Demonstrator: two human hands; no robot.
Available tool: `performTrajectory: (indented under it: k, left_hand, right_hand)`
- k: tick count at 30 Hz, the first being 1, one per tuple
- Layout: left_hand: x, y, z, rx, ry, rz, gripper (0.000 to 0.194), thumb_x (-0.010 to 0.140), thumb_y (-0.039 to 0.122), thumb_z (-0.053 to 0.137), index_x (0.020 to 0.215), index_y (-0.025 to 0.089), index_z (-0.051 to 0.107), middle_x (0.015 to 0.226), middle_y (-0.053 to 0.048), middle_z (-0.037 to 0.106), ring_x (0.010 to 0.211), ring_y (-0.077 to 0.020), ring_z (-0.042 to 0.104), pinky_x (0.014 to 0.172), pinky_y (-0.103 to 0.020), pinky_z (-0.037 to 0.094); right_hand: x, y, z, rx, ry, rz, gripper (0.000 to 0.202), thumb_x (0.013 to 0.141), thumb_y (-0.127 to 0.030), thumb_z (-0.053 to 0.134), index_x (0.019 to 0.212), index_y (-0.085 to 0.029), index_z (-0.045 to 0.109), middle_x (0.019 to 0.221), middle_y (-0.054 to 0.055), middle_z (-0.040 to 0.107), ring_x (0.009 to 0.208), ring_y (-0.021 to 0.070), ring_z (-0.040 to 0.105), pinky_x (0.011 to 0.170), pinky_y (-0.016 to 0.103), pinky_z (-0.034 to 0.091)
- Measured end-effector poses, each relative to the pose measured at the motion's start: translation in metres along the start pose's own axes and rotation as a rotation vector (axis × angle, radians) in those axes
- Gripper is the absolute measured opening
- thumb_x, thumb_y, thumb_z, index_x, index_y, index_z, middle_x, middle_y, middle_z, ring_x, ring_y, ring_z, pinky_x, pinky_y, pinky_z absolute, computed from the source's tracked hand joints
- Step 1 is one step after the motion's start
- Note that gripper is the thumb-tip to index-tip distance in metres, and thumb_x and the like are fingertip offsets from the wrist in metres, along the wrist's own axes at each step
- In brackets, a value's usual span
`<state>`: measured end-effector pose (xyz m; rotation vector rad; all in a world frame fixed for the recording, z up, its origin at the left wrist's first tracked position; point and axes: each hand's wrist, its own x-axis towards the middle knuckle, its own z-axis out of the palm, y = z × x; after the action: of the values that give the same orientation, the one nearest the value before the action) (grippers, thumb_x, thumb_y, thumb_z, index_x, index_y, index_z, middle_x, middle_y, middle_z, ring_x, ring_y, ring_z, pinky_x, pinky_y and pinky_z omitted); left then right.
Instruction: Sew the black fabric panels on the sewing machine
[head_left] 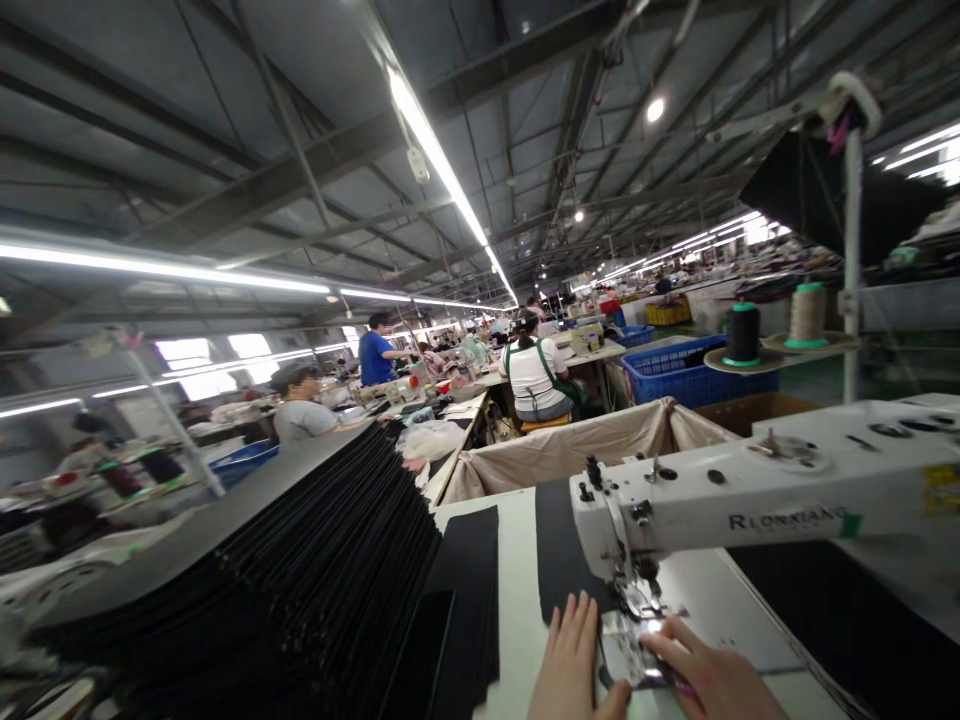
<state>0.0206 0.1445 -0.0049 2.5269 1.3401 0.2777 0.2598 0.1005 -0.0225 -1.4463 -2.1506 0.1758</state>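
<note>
My left hand [570,665] lies flat with its fingers stretched out, the tips on the near end of a black fabric strip [559,540]. This strip runs back past the left side of the white sewing machine [705,500]. Beside the needle area, my right hand [716,675] is closed, its index finger reaching to the metal presser foot and plate [634,645]. Something small and purplish shows under its fingers; what it is I cannot make out. Left of my hands lie another black strip [469,570] and a dark phone-like slab [424,650].
A tall stack of black fabric pieces [322,570] fills the left side. More black pieces [847,620] lie under the machine arm. Behind the table stand a cloth-lined bin [555,450] and a blue crate [667,370]. Thread cones [742,335] stand at right. Several people work farther off.
</note>
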Motion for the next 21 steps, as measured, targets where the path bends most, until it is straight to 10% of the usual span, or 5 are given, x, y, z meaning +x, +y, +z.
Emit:
performTrajectory:
  k: [6, 12, 21]
  left_hand:
    - [-0.009, 0.020, -0.014, 0.021, 0.031, -0.004, 0.082, 0.080, 0.048, 0.054, 0.148, 0.015, 0.021, 0.154, -0.008, 0.015, 0.142, -0.0287, 0.013, 0.116, -0.049, 0.014]
    - [-0.021, 0.050, -0.033, 0.046, 0.322, -0.187, 0.053, 0.092, 0.044, 0.037, 0.135, 0.013, 0.044, 0.111, -0.013, 0.066, 0.106, -0.0261, 0.059, 0.109, -0.049, 0.028]
    - [-0.071, 0.060, 0.036, 0.158, 0.201, -0.328, 0.073, 0.081, 0.060, 0.051, 0.139, 0.016, 0.044, 0.144, -0.016, 0.036, 0.131, -0.0472, 0.029, 0.103, -0.065, 0.029]
  right_hand:
    - [-0.001, -0.005, -0.003, 0.001, -0.007, 0.010, 0.055, 0.073, -0.007, 0.042, 0.119, -0.034, 0.053, 0.118, 0.002, 0.057, 0.081, 0.0203, 0.066, 0.072, 0.031, 0.049]
    - [-0.003, -0.011, -0.012, 0.041, 0.004, 0.002, 0.054, 0.076, -0.006, 0.040, 0.121, -0.033, 0.051, 0.116, 0.002, 0.058, 0.084, 0.0196, 0.065, 0.075, 0.031, 0.048]
    - [0.000, -0.018, -0.040, 0.130, -0.039, 0.027, 0.042, 0.083, -0.012, 0.040, 0.119, -0.029, 0.053, 0.114, 0.002, 0.059, 0.091, 0.0182, 0.062, 0.079, 0.029, 0.046]
